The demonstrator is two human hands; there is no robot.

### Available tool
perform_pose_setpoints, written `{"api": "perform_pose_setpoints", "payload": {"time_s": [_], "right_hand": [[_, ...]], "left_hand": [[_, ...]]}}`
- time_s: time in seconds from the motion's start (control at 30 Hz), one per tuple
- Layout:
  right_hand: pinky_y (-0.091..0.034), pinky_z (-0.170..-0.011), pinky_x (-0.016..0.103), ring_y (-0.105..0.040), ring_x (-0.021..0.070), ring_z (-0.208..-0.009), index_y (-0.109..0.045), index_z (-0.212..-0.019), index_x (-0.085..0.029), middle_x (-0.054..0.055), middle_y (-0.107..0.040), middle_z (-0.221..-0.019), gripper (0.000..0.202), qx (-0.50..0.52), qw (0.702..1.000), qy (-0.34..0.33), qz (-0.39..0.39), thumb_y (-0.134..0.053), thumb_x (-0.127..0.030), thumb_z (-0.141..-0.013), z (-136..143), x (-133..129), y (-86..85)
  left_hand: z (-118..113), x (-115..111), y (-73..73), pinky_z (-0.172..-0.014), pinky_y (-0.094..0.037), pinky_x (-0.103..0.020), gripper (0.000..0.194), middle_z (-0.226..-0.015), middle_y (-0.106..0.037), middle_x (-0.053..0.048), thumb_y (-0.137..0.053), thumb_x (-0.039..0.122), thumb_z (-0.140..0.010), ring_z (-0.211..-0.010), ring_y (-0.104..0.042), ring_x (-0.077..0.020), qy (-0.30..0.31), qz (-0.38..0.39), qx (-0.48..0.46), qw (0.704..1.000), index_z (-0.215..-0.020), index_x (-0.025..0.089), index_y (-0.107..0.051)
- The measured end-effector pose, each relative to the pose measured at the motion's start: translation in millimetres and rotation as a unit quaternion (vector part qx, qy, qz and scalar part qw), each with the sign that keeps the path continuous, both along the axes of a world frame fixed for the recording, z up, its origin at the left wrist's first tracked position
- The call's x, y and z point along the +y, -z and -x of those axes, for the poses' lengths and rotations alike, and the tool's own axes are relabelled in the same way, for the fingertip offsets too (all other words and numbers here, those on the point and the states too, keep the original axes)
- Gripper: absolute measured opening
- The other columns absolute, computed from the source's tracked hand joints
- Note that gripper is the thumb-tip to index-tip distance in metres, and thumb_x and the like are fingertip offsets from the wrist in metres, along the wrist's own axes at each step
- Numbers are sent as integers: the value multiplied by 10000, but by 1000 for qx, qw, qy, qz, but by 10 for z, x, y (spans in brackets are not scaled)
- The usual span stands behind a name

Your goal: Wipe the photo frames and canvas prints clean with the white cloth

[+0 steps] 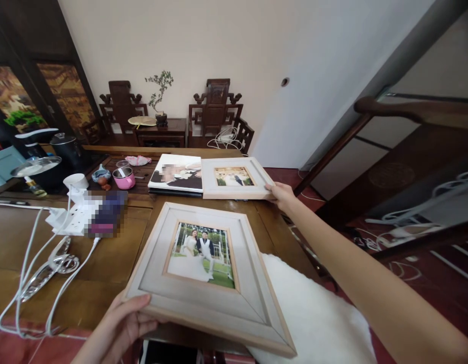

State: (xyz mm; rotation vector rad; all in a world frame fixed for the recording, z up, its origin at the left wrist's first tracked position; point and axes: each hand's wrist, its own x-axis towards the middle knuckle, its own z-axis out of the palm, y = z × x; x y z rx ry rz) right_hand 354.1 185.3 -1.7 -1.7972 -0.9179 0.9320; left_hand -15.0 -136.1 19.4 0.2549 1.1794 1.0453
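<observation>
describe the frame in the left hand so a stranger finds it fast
Start at the wooden table, then look to its near side for the left hand. It grips a pale picture frame near one corner. Unlike the similar frame at the right hand, this is the nearer one.

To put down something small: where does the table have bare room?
The table shows bare wood between the white cable and near frame, and a patch between near frame, far frame and white fleece. Crowded around the power strip and pink cup.

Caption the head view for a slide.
Left hand on a nearer picture frame, right hand on a farther picture frame, at a wooden table.
</observation>
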Motion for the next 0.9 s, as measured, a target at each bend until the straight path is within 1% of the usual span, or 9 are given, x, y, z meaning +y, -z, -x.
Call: {"api": "perform_pose_setpoints", "payload": {"time_s": [0.13, 0.3, 0.37, 0.43, 0.5, 0.53, 0.63, 0.73, 0.9], "right_hand": [[-526, -829, 437, -601, 224, -1004, -557, -1211, -184, 90, -576, -1220, 337, -77, 997, -26, -7, -574, -350, -918, 39, -5, -88], [-454, -954, 463, -546, 255, -1133, -567, -1227, -191, 103, -560, -1282, 337, -183, 978, -76, -65, -585, -290, -905, 28, -299, -424], [-389, -1032, 418, -520, 256, -1191, -611, -1196, -213, 81, -601, -1262, 324, -203, 967, -128, -88, -601, -255, -875, -24, -647, -546], [-437, -988, 379, -600, 251, -1088, -676, -1094, -252, 34, -688, -1120, 288, -205, 950, -219, -87, -658, -347, -822, -84, -1129, -587], [-497, -906, 414, -639, 279, -1022, -660, -1141, -268, 50, -705, -1092, 394, -228, 892, -388, -38, -602, -499, -827, -123, -1657, -525], [-522, -862, 419, -650, 287, -1006, -621, -1215, -274, 69, -696, -1121, 471, -237, 873, -427, -15, -575, -540, -829, -126, -1898, -461], [-513, -870, 479, -594, 370, -1106, -544, -1311, -210, 169, -610, -1263, 775, -346, 853, -386, -55, -714, -585, -654, -77, -2375, -245], [-531, -788, 439, -620, 368, -1038, -617, -1166, -184, 163, -665, -1141, 686, -358, 859, -366, -15, -765, -533, -593, -23, -2433, -164], [-500, -629, 315, -664, 263, -782, -653, -846, -204, 32, -720, -828, 317, -204, 875, -432, 75, -716, -465, -678, -144, -2042, -267]], "left_hand": [[-29, 15, -39, -656, -555, -306, 358, -767, -750, -120, -850, 220, -604, -719, -735, -280, -13, -5, 6, 1000, -879, 105, -651], [-10, 26, -28, -666, -578, -335, 349, -796, -752, -105, -854, 182, -584, -719, -732, -280, -39, -4, 6, 999, -869, 116, -663], [6, 26, -28, -682, -588, -349, 293, -815, -752, -107, -827, 144, -606, -720, -728, -269, -52, -7, 8, 999, -856, 109, -677], [22, 36, -46, -686, -595, -358, 213, -817, -749, -124, -779, 108, -641, -699, -723, -259, -58, 1, 16, 998, -834, 89, -690], [36, 56, -79, -670, -601, -367, 139, -798, -745, -141, -726, 81, -665, -682, -719, -264, -68, 8, 30, 997, -801, 72, -696], [44, 70, -97, -669, -604, -371, 123, -802, -745, -148, -704, 68, -672, -690, -720, -270, -75, 9, 36, 997, -795, 67, -699], [75, 117, -133, -648, -610, -361, 116, -790, -741, -147, -676, 37, -667, -679, -719, -269, -89, 4, 42, 995, -776, 61, -706], [107, 152, -137, -631, -613, -342, 75, -731, -730, -124, -678, 33, -668, -634, -709, -251, -93, -6, 39, 995, -728, 68, -706], [113, 168, -132, -658, -617, -345, 72, -751, -736, -136, -679, 21, -684, -647, -714, -247, -77, -24, 40, 996, -731, 66, -709]]}}
